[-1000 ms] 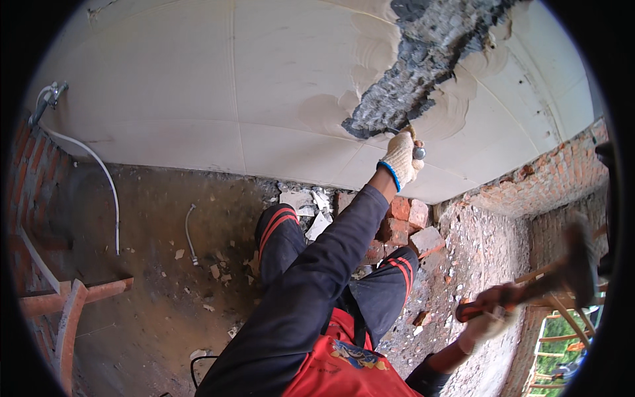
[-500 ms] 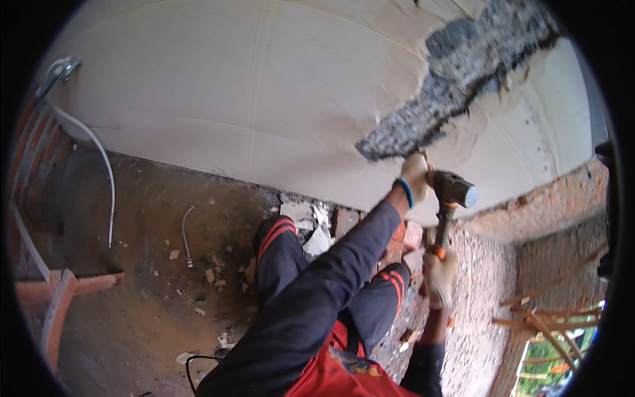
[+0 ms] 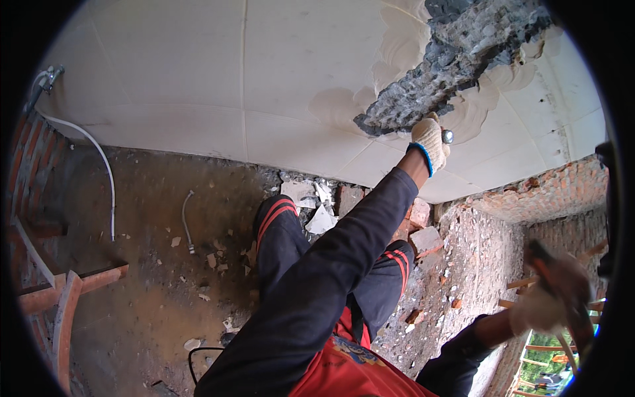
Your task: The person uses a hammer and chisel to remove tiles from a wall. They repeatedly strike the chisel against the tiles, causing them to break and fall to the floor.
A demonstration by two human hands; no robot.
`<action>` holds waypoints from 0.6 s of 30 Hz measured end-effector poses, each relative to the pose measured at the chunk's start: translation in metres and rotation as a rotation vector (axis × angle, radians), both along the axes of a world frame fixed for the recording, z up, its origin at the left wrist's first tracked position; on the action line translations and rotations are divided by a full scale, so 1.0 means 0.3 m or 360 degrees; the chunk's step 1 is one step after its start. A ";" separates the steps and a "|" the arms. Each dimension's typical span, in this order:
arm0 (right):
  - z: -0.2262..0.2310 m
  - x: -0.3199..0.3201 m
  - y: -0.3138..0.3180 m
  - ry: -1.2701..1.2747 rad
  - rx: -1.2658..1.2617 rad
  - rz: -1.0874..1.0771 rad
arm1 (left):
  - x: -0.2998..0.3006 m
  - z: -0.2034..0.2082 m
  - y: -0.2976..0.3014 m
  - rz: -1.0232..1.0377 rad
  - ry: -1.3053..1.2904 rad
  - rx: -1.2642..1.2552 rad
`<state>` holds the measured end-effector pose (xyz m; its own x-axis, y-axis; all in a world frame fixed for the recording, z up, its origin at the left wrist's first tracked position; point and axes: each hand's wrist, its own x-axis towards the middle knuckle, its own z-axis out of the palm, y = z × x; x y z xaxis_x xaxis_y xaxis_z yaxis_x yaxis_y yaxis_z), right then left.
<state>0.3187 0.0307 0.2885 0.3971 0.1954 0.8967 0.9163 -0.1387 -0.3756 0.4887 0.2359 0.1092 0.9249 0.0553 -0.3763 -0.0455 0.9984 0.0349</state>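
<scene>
My left hand (image 3: 428, 140), in a knitted white glove with a blue cuff, is closed around a chisel (image 3: 448, 136). Only the chisel's round metal end shows; the fist covers its shaft, and its tip cannot be made out. The fist sits at the lower edge of a rough grey gouge (image 3: 423, 92) broken into the cream-coloured wall (image 3: 297, 73). Out to the lower right, my gloved right hand (image 3: 534, 309) is smeared by motion. It grips a hammer (image 3: 570, 288), also blurred, well apart from the chisel.
Broken tile (image 3: 322, 220) and brick pieces (image 3: 425, 241) lie along the wall's foot. A white hose (image 3: 106, 165) hangs from a tap (image 3: 49, 76) at the left. Wooden boards (image 3: 63, 311) stand at the lower left. A rough brick wall (image 3: 542, 195) runs along the right.
My right hand has swung the hammer away from the chisel, outward to the lower right. My left hand stays at the gouge's lower end; the whole view has shifted slightly.
</scene>
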 end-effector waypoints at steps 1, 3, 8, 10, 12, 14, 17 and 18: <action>-0.097 0.019 0.035 -0.0010 -0.0425 -0.0392 | 0.010 -0.009 -0.011 0.0000 0.0016 0.0013; -0.300 0.076 0.106 0.0284 -0.0930 -0.0679 | 0.036 -0.022 -0.028 0.0072 0.0031 0.0092; -0.500 0.098 0.088 0.1318 -0.0783 -0.0584 | 0.065 -0.039 -0.050 0.0354 -0.0148 0.0121; -0.420 0.052 0.033 0.1674 -0.0479 -0.0197 | 0.050 -0.037 -0.030 0.0080 -0.0252 -0.0040; -0.319 0.001 -0.007 0.1605 -0.0067 0.0033 | 0.020 -0.032 -0.006 -0.0098 -0.0154 0.0030; -0.191 -0.038 -0.048 0.1107 -0.0121 -0.0095 | -0.008 -0.005 0.002 -0.0015 -0.0004 0.0006; -0.008 -0.053 -0.097 0.0556 0.0536 -0.0005 | -0.038 0.023 0.007 -0.0048 0.0054 0.0010; 0.044 -0.042 -0.113 0.0399 0.0585 0.0209 | -0.038 0.029 0.008 -0.0045 0.0088 -0.0042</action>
